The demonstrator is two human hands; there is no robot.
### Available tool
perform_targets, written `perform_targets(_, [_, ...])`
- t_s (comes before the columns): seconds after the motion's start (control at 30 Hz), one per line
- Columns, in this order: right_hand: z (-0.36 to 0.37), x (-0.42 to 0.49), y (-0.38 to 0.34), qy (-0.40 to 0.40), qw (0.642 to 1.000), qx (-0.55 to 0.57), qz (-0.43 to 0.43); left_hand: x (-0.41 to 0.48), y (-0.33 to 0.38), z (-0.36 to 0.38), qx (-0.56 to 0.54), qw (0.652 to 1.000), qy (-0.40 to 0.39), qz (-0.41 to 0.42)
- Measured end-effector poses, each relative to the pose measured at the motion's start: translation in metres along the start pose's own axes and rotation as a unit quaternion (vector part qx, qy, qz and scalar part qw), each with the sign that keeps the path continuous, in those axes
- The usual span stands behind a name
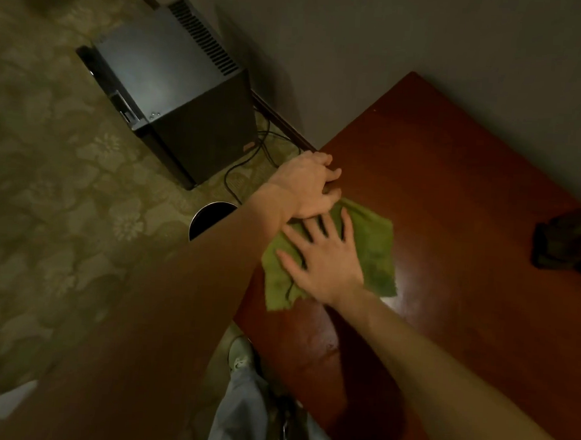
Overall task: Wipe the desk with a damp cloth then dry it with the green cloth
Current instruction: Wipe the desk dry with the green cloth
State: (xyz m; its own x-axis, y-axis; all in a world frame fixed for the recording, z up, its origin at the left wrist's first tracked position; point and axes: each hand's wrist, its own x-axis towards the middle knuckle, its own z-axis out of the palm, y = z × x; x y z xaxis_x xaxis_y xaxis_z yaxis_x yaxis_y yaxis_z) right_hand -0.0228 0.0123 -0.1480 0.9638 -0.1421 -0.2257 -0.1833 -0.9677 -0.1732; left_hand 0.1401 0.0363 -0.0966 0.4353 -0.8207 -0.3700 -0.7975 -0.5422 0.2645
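The green cloth (369,245) is laid flat on the reddish-brown worktop (454,195), near its left edge, at the centre of the frame. The right hand (327,259) is pressed palm-down on the cloth, fingers straight and spread wide, with the forearm reaching in from the lower right. The left hand (310,183) is set just above it at the worktop's edge, its fingers bent over onto the wood beside the cloth's upper corner. Whether that corner is pinched or only touched cannot be told, as the contact is hidden in shadow. The left forearm fills the lower left of the frame.

A dark crumpled cloth (568,242) is seen on the worktop at the right edge of the frame, well apart from the green one. On the patterned carpet (46,188), in the upper left, a black box-like appliance (174,87) is stood against the wall (429,41), with cables (248,163) trailed beside it. A round bin (211,216) is seen on the floor just left of the worktop, partly covered by the left forearm.
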Motion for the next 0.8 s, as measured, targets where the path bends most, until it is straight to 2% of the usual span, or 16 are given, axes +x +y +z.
perform_targets(0.1, [-0.004, 0.017, 0.004, 0.003, 0.999, -0.014, 0.041, 0.002, 0.0, 0.002, -0.004, 1.0, 0.007, -0.004])
perform_targets(0.23, [0.019, -0.061, -0.038, -0.015, 0.997, 0.003, -0.075, -0.002, 0.0, 0.002, 0.004, 1.0, 0.003, 0.0])
perform_targets(0.33, [0.032, -0.124, -0.04, -0.024, 0.996, 0.007, -0.083, -0.008, 0.003, 0.003, 0.007, 1.0, 0.011, 0.003])
perform_targets(0.4, [0.031, -0.13, -0.021, -0.022, 0.999, 0.015, -0.044, -0.015, 0.006, 0.009, 0.002, 1.0, 0.013, -0.004])
perform_targets(0.5, [0.021, -0.099, 0.025, 0.03, 0.997, 0.003, 0.068, -0.018, 0.006, 0.027, 0.017, 0.999, 0.04, -0.005])
perform_targets(0.63, [0.012, -0.074, 0.064, 0.064, 0.974, 0.019, 0.217, -0.022, 0.009, 0.052, 0.058, 0.992, 0.116, 0.007])
perform_targets(0.7, [0.021, -0.097, 0.037, 0.052, 0.976, 0.02, 0.209, -0.028, 0.017, 0.063, 0.045, 0.989, 0.143, 0.021])
perform_targets(0.8, [0.039, -0.159, -0.025, 0.005, 0.99, 0.037, 0.136, -0.039, 0.024, 0.081, 0.008, 0.986, 0.161, 0.035])
